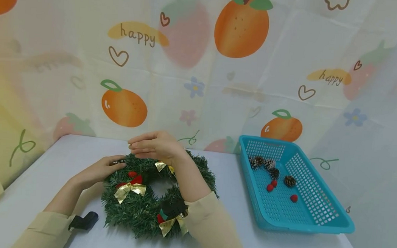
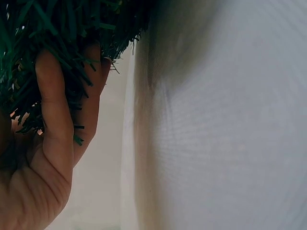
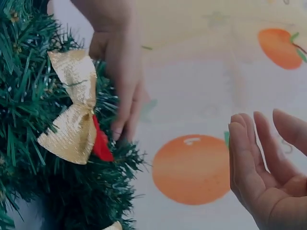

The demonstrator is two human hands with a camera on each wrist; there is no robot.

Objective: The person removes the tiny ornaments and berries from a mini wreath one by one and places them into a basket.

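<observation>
A green tinsel Christmas wreath (image 1: 128, 214) lies on the white table, trimmed with gold bows (image 1: 130, 190) and bits of red. My left hand (image 1: 96, 171) grips its left rim; in the left wrist view the fingers (image 2: 55, 96) reach in among the needles. Over the back of the wreath, my right hand (image 1: 157, 146) is raised with fingers extended and nothing in it. The right wrist view has that hand (image 3: 268, 172) apart from the wreath, beside a gold bow (image 3: 76, 108). My right forearm hides part of the wreath's right side.
A blue plastic basket (image 1: 256, 207) stands to the right, holding several pine cones (image 1: 289, 181) and red berries (image 1: 294, 198). A fruit-print cloth (image 1: 193, 101) hangs behind the table (image 1: 91, 144). On my left wrist sits a black device (image 1: 85, 221).
</observation>
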